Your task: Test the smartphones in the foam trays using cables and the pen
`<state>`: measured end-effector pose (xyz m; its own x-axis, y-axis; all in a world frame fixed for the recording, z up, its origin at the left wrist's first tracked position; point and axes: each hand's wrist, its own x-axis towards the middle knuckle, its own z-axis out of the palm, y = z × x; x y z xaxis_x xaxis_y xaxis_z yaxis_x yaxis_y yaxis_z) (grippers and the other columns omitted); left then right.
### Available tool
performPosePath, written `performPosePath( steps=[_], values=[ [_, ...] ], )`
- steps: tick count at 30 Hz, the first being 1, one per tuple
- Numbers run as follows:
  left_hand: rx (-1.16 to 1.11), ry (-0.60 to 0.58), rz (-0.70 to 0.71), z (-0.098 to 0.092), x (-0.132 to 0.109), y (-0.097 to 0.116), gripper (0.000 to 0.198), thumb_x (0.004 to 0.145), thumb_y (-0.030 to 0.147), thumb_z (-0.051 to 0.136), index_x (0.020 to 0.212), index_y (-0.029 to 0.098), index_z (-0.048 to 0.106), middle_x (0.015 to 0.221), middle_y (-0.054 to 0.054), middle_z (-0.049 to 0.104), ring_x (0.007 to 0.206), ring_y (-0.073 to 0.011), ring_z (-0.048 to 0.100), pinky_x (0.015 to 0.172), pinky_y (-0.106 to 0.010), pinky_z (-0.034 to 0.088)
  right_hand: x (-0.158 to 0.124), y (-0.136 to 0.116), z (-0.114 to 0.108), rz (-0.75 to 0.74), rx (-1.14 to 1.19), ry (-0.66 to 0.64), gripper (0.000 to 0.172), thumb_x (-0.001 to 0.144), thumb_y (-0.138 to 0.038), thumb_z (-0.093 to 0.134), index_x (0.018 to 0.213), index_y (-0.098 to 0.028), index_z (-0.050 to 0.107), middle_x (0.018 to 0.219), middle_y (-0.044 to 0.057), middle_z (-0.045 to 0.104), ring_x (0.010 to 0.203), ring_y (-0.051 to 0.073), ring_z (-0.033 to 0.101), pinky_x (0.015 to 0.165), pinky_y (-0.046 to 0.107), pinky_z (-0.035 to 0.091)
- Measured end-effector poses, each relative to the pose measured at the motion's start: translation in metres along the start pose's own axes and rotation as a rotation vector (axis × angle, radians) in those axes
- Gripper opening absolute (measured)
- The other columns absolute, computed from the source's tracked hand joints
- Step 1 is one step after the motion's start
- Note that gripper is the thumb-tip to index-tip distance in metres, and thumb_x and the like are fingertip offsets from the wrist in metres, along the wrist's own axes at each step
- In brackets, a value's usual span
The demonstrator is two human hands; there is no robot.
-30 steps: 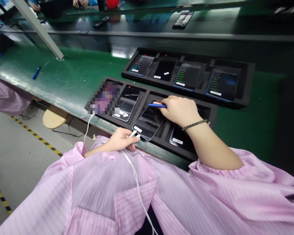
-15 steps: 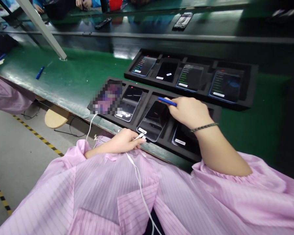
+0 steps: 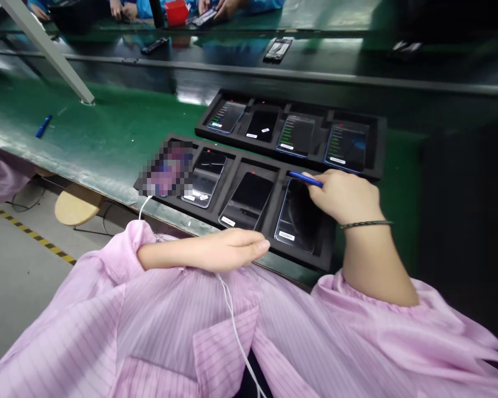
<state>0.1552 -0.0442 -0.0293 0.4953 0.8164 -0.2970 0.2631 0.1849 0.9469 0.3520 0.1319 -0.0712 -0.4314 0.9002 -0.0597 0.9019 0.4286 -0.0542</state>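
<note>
Four phones lie in the near black tray (image 3: 269, 226). My right hand (image 3: 344, 196) is closed on a blue pen (image 3: 306, 179) above the rightmost phone (image 3: 296, 213). My left hand (image 3: 232, 249) is at the near tray's front edge, just below the third phone (image 3: 249, 196), its fingers together; whatever it holds is hidden. A white cable (image 3: 234, 315) hangs from beneath this hand. Further left are a phone with two small labels (image 3: 205, 179) and a pixelated phone (image 3: 170, 166), with a white cable (image 3: 144, 205) at its lower edge.
Behind stands a second black tray (image 3: 379, 146) with four phones. Another blue pen (image 3: 43, 126) lies on the green table (image 3: 116, 119) at left, near a slanted grey post (image 3: 53, 55). Other people's hands (image 3: 222, 10) work beyond the rail. A wooden stool (image 3: 77, 205) is below left.
My left hand has moved right along the tray edge, and the white plug seen in it is now hidden. My right hand has shifted over the rightmost phone with the pen. The view has moved too.
</note>
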Motion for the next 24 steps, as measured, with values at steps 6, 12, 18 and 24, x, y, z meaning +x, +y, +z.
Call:
performPosePath(
  steps=[6, 12, 18, 24],
  values=[
    [0.065, -0.135, -0.241, 0.013, 0.028, -0.014, 0.031, 0.1, 0.023, 0.036, 0.071, 0.018, 0.046, 0.063, 0.005, 0.046, 0.058, -0.0103, 0.042, 0.06, -0.023, 0.035, -0.007, -0.023, -0.01, 0.117, -0.036, 0.051, 0.049, 0.099, -0.042, 0.031, 0.101, -0.017, 0.073, 0.112, 0.017, 0.067, 0.078, 0.026, 0.064, 0.057, 0.031, 0.029],
    [0.237, -0.136, -0.235, 0.016, 0.026, -0.026, 0.027, 0.098, 0.021, 0.036, 0.075, 0.018, 0.049, 0.068, 0.002, 0.053, 0.064, -0.0127, 0.05, 0.065, -0.024, 0.04, -0.023, -0.016, -0.045, 0.281, -0.093, 0.123, 0.043, 0.094, -0.052, 0.043, 0.099, -0.02, 0.072, 0.083, 0.016, 0.07, 0.075, 0.029, 0.062, 0.056, 0.032, 0.02],
    [0.542, -0.114, -0.208, 0.021, 0.029, -0.027, 0.025, 0.095, 0.027, 0.039, 0.077, 0.016, 0.054, 0.097, -0.01, 0.062, 0.094, -0.0246, 0.058, 0.089, -0.04, 0.046, -0.032, -0.014, -0.059, 0.248, 0.038, 0.242, 0.05, 0.08, -0.065, 0.057, 0.067, -0.019, 0.07, 0.055, 0.008, 0.055, 0.058, 0.019, 0.048, 0.052, 0.029, 0.023],
    [0.589, -0.017, -0.161, 0.017, 0.023, -0.038, 0.024, 0.096, 0.024, 0.037, 0.086, 0.015, 0.057, 0.105, -0.012, 0.064, 0.101, -0.0253, 0.057, 0.096, -0.042, 0.043, -0.039, 0.001, -0.067, 0.435, 0.396, 0.496, 0.06, 0.076, -0.056, 0.064, 0.041, -0.021, 0.03, 0.045, -0.003, 0.022, 0.047, 0.009, 0.024, 0.048, 0.03, 0.019]
  ],
)
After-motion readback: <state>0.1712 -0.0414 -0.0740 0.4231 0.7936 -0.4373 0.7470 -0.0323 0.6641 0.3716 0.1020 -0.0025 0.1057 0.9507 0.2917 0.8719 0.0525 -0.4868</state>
